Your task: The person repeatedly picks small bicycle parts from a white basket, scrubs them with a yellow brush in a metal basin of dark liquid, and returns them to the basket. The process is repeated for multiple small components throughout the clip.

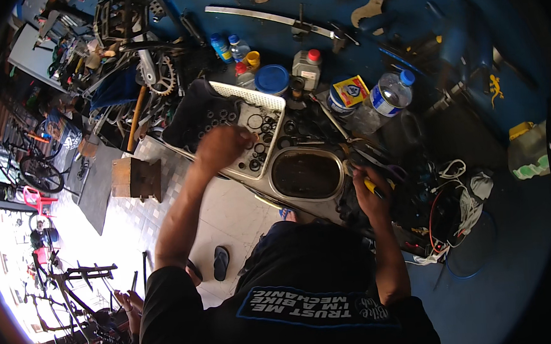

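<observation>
My right hand (370,194): at about 4 o'clock from the middle of the view, fist clenched round a yellow-handled tool (373,187); its handle runs from lower right up to upper left, and the working tip is lost in the dark clutter, so I cannot tell what kind of tool it is.
My left hand (220,147): at about 10 o'clock from the right one, knuckles up over the white parts tray (265,103); the fingers are hidden, so I cannot tell whether they grasp anything.
Oval metal basin (307,173): between my hands, long axis left to right, dark inside.
Tray: long axis running from 7 to 1 o'clock, full of black rings (255,121) and washers.
Open room: pale floor (228,216) at 7 o'clock; the bench at 3 o'clock is crowded with cables (445,215).
Far edge: bottles and a blue-lidded tub (272,79) at 12 o'clock, just beyond the tray.
</observation>
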Demonstrator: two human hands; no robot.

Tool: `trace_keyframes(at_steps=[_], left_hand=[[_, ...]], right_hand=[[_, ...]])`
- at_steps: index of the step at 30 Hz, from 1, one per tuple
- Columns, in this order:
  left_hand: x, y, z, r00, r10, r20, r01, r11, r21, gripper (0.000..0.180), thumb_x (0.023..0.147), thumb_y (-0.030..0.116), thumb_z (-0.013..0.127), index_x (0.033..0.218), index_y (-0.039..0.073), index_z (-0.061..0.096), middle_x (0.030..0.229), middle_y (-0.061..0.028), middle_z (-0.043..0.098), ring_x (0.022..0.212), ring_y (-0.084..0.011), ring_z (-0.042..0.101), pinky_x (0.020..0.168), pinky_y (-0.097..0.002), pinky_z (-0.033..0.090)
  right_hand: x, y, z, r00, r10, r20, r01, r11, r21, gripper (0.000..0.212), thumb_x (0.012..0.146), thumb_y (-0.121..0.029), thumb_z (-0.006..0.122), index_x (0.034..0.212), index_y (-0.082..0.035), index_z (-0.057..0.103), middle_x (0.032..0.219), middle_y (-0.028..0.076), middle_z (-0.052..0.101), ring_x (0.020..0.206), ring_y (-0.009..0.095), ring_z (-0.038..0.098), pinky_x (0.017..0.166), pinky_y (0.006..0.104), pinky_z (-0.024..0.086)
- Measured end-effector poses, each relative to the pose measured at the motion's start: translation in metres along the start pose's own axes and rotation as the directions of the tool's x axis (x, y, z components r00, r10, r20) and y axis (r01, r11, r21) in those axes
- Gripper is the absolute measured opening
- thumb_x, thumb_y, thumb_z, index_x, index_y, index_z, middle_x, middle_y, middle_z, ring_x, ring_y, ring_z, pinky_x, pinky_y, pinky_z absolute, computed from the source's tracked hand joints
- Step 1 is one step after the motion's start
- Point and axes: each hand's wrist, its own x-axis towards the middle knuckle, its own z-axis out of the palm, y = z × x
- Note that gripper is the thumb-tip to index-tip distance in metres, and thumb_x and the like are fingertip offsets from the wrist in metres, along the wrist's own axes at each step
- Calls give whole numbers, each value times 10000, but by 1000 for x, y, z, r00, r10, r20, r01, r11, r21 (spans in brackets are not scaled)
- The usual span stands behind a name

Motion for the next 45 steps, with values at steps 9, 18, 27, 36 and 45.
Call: trace_keyframes(at_steps=[9,18,27,36,45], left_hand=[[-37,89,186,991,21,131,-32,997,77,951,947,623,749,1573,-38,475,1603,-353,434,1518,-514,392,1235,-589,359],[-24,125,222,981,50,185,-57,998,32,1214,932,829,594,1718,-19,225,1789,-336,106,1674,-505,59,1329,-663,98],[-14,136,230,923,298,242,-318,947,48,1007,991,734,596,1682,39,367,1783,-260,239,1679,-422,160,1340,-620,168],[-53,96,206,866,482,129,-476,876,-81,747,950,362,787,1566,28,532,1635,-223,500,1520,-408,471,1246,-515,414],[-51,66,196,890,436,133,-412,894,-174,249,872,139,823,1091,36,768,1063,-181,780,1034,-380,761,897,-481,623]], right_hand=[[11,-29,-2,999,28,40,-30,998,54,214,1043,-220,733,1129,-25,754,889,148,757,822,282,748,746,381,575],[8,-23,4,993,65,101,-72,995,67,220,1037,-219,726,1126,-20,760,945,173,775,881,353,768,780,421,598],[7,-21,4,993,59,99,-62,998,26,257,1047,-253,712,1150,-24,766,952,178,779,904,362,766,795,433,595],[6,-19,7,990,89,108,-98,991,86,227,1035,-260,745,1131,-57,775,910,135,778,854,315,772,784,401,595],[5,-14,12,995,32,90,-41,994,97,238,1034,-282,757,1123,-62,771,863,100,762,814,229,753,746,357,577]])
